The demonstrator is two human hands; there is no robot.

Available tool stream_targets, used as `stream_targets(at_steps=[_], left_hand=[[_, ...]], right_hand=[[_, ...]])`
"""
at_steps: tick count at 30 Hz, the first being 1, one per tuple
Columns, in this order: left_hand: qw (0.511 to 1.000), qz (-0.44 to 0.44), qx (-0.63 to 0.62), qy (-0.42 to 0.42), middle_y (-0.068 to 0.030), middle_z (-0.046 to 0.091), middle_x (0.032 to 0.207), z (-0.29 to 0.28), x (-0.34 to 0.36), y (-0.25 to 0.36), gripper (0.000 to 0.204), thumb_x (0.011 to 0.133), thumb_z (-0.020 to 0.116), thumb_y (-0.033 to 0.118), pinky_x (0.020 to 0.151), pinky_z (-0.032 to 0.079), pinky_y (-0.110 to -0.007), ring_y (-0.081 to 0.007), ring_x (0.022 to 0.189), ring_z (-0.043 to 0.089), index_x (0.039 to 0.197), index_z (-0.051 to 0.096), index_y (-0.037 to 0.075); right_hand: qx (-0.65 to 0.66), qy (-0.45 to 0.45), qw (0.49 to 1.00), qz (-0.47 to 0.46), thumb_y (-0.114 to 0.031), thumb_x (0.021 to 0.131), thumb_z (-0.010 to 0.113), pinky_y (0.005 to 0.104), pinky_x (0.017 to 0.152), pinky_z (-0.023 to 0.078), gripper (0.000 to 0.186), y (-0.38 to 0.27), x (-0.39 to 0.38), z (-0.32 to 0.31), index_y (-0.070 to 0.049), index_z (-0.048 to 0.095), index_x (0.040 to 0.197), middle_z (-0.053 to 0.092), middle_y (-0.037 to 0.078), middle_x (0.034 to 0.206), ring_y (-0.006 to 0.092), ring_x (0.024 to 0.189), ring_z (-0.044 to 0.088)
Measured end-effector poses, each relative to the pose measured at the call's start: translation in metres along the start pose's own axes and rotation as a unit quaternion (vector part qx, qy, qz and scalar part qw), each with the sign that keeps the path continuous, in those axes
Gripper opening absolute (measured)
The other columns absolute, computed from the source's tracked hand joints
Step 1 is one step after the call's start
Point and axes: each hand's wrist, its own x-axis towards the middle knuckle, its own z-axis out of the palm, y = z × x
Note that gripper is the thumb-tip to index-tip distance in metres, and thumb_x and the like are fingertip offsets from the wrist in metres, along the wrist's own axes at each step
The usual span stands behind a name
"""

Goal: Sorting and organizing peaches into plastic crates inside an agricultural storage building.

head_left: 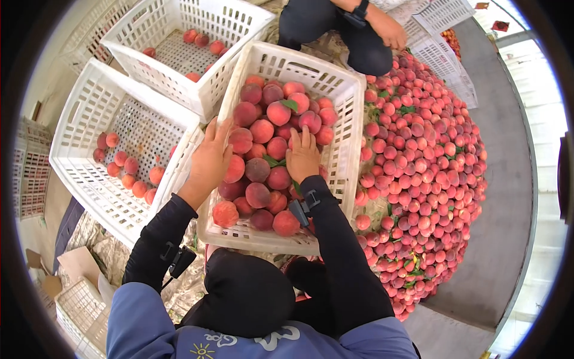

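Nearest, the person's bent knee in black cloth (248,293) sits against the near end of a white slatted plastic crate (257,240), which stands a little askew in the middle of the scene. Inside it lie the peaches (258,195), piled toward the near and middle part: round, with matte skins running from pale coral and orange-pink to deep crimson and dusky maroon, several mottled with both tones. A few green leaves (272,161) are tucked among them. The right hand (304,160) lies palm down over the middle of the pile, its fingers loosely extended and slightly parted on the fruit; whether the palm covers a gripped peach cannot be told. The left hand (209,161) is opened out with straight fingers at the crate's left side, next to the outermost peaches, and no fruit shows in its grasp. On the left, a second white crate (84,152) holds a thin scatter of peaches, and a broad peach heap (430,173) spreads on the right. Farther off to the left, a third white crate (203,99) carries a few more, while at the far side another person (368,51) crouches beside the heap.
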Motion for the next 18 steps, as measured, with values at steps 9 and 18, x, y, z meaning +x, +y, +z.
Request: stream_targets(at_steps=[9, 18], left_hand=[[0.999, -0.020, 0.046, -0.019, -0.0218, 0.038, 0.149, 0.000, 0.001, 0.000, 0.065, 0.091, 0.055, 0.015, 0.087, 0.053, -0.048, -0.0424, 0.108, 0.062, 0.151, 0.030, 0.019], [0.990, 0.057, 0.128, 0.013, -0.0190, 0.042, 0.147, 0.016, 0.025, -0.024, 0.073, 0.092, 0.054, 0.015, 0.080, 0.055, -0.048, -0.0415, 0.098, 0.065, 0.155, 0.017, 0.015]], right_hand=[[0.319, -0.139, 0.930, 0.118, -0.026, 0.097, 0.056, 0.0344, 0.102, 0.041, 0.050, 0.071, 0.020, -0.124, -0.003, 0.046, 0.140, 0.056, 0.017, 0.130, 0.0242, 0.121, 0.054], [0.377, -0.107, 0.832, 0.393, -0.019, 0.097, 0.057, 0.0346, 0.091, 0.049, 0.038, 0.202, -0.164, -0.210, -0.002, 0.055, 0.131, 0.063, 0.010, 0.118, 0.0220, 0.101, 0.062]])
